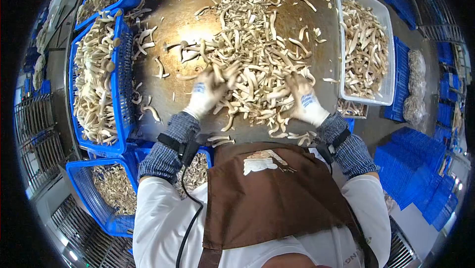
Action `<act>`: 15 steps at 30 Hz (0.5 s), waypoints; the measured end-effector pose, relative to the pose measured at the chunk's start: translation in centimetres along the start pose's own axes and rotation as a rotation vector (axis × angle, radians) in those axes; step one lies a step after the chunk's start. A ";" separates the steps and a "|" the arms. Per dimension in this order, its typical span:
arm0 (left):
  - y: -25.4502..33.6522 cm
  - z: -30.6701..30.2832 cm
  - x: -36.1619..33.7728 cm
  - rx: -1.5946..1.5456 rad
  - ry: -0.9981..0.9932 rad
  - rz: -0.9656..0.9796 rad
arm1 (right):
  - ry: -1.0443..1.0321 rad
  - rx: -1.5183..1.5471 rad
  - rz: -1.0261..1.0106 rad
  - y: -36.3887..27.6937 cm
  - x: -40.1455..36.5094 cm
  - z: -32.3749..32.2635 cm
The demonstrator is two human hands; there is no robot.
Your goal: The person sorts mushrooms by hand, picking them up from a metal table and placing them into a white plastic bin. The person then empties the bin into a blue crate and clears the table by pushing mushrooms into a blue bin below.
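Observation:
A long heap of pale, long-stemmed mushrooms [255, 77] runs up the middle of the metal table. My left hand [208, 92], in a white glove with blue print, is at the heap's left side. Its fingers are curled around a few mushrooms and slightly blurred. On the heap's right side rests my right hand [306, 102], gloved the same way. Its fingers are apart and touch the mushrooms, with the tips partly hidden among them. Some bigger mushrooms [190, 52] lie just beyond my left hand.
A blue crate [118, 77] of whole mushrooms stands along the table's left edge. At the right edge is a white basket [388, 60] of mushrooms. Below left, another blue crate [101, 218] holds small pieces. Stacked blue crates [408, 164] stand on the right. Loose mushrooms dot the metal table [173, 15].

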State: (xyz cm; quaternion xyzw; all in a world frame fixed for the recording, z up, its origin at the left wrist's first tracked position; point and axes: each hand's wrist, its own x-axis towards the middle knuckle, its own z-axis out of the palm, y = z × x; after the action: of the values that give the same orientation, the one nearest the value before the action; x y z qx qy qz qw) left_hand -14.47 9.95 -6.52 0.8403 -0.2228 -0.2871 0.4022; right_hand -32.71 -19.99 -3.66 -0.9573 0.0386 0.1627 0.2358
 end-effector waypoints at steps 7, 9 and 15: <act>3.8 8.6 -2.0 0.567 0.055 0.288 | -0.111 -0.380 -0.008 -0.2 0.6 1.8; 4.6 9.0 0.2 0.636 0.133 0.221 | 0.156 -0.182 0.060 1.8 2.3 1.6; 1.7 2.2 2.8 0.460 0.053 0.034 | 0.235 0.001 0.141 5.0 4.2 1.7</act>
State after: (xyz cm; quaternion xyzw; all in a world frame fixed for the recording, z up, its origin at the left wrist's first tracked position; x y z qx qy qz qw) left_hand -14.14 6.09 -7.14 0.9132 -0.2858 -0.1999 0.2106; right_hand -30.04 -23.64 -8.67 -0.9645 0.1332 0.0654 0.2183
